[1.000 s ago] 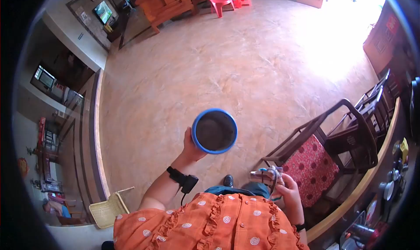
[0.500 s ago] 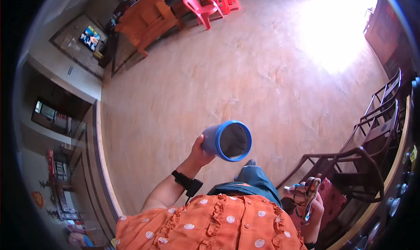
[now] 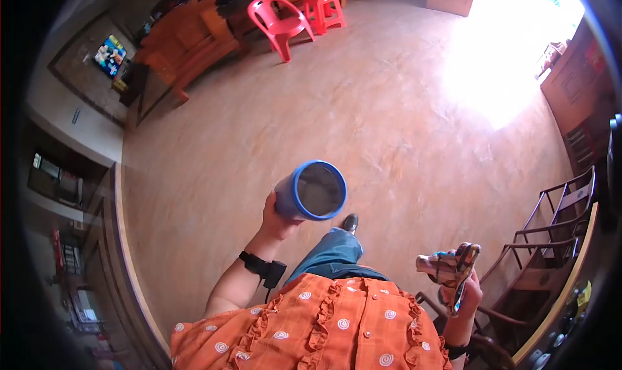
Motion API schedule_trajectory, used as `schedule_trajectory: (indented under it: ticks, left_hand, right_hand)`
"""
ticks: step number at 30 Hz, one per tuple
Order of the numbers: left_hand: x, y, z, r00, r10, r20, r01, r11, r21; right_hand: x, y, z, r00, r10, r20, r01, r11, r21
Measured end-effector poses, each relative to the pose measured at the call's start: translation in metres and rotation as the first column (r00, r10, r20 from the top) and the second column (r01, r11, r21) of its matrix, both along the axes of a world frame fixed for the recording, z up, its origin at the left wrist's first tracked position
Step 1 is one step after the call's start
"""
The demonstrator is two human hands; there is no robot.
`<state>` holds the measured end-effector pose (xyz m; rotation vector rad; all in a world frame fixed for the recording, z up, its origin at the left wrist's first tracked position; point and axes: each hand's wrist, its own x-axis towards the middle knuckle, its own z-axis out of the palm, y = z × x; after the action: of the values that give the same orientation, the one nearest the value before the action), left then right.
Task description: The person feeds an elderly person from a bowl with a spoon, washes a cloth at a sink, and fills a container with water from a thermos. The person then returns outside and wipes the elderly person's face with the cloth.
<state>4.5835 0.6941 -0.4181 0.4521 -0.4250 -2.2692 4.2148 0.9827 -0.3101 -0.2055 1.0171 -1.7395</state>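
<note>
A blue-rimmed cylindrical container (image 3: pixel 286 198), open at the top and dark grey inside, is held out in front of the body. My left hand (image 3: pixel 277 222) is wrapped round its side, with a black band and small box on that wrist. At the lower right, my right hand (image 3: pixel 472 292) is closed on a bundle of multicoloured cloth (image 3: pixel 447 268), which looks folded or bunched. The two hands are well apart.
Dark wooden chairs (image 3: pixel 541 276) line the right side by a wood-edged surface (image 3: pixel 562 292). A red plastic chair (image 3: pixel 280 28), red stool (image 3: pixel 324 10) and wooden bench (image 3: pixel 184 39) stand ahead. A bright doorway is at the upper right.
The view has moved forward through the room, with the red chair nearer and the patterned seat now out of sight. The container and cloth stay held; the cloth bundle has come up beside the body.
</note>
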Motion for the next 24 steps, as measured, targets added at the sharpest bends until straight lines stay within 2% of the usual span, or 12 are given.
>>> schedule_trajectory:
  ticks: [3,4,5,7,8,11,13,15,16,21,23,24]
  left_hand:
    - [-0.080,-0.089,0.005,0.994,-0.069,0.083,0.060,0.993,0.102]
    - [-0.108,-0.115,0.007,0.976,-0.196,-0.094,0.205,0.974,0.097]
    - [-0.140,-0.133,0.009,0.971,-0.224,-0.090,0.232,0.968,0.096]
    - [-0.222,-0.160,0.046,0.999,-0.041,-0.018,0.044,0.979,0.201]
    - [-0.258,-0.169,0.048,0.994,-0.085,-0.074,0.085,0.996,-0.002]
    - [-0.348,-0.229,-0.007,0.947,-0.241,-0.212,0.285,0.935,0.213]
    - [-0.427,-0.250,-0.023,0.909,-0.325,-0.260,0.380,0.904,0.198]
    - [-0.491,-0.297,-0.021,0.925,-0.359,-0.126,0.372,0.921,0.113]
    - [-0.514,-0.322,-0.007,0.912,-0.399,-0.096,0.377,0.907,-0.190]
    - [-0.638,-0.443,0.019,0.923,-0.384,-0.015,0.378,0.915,-0.141]
    - [-0.685,-0.494,0.030,0.943,-0.333,-0.019,0.323,0.926,-0.198]
    - [-0.715,-0.513,0.048,0.978,-0.210,0.000,0.209,0.974,-0.093]
  right_hand:
    - [-0.054,-0.061,-0.003,0.995,-0.097,0.003,0.097,0.994,-0.049]
    - [-0.070,-0.077,-0.003,0.986,-0.168,0.010,0.168,0.986,-0.001]
    - [-0.088,-0.088,-0.002,0.981,-0.196,0.014,0.196,0.981,-0.002]
    - [-0.128,-0.102,-0.005,0.976,-0.217,-0.013,0.216,0.976,-0.011]
    - [-0.153,-0.100,-0.008,0.970,-0.235,-0.056,0.235,0.972,0.010]
    - [-0.221,-0.105,-0.046,0.918,-0.392,-0.068,0.393,0.920,0.001]
    - [-0.278,-0.112,-0.060,0.874,-0.480,-0.077,0.485,0.872,0.066]
    - [-0.335,-0.158,-0.071,0.855,-0.518,-0.021,0.518,0.851,0.081]
    - [-0.364,-0.184,-0.072,0.873,-0.488,-0.013,0.488,0.872,0.052]
    - [-0.524,-0.330,-0.043,0.930,-0.365,-0.048,0.367,0.929,0.042]
    - [-0.582,-0.402,-0.027,0.948,-0.315,-0.057,0.316,0.949,0.011]
    - [-0.611,-0.436,-0.020,0.964,-0.259,-0.062,0.259,0.966,-0.001]
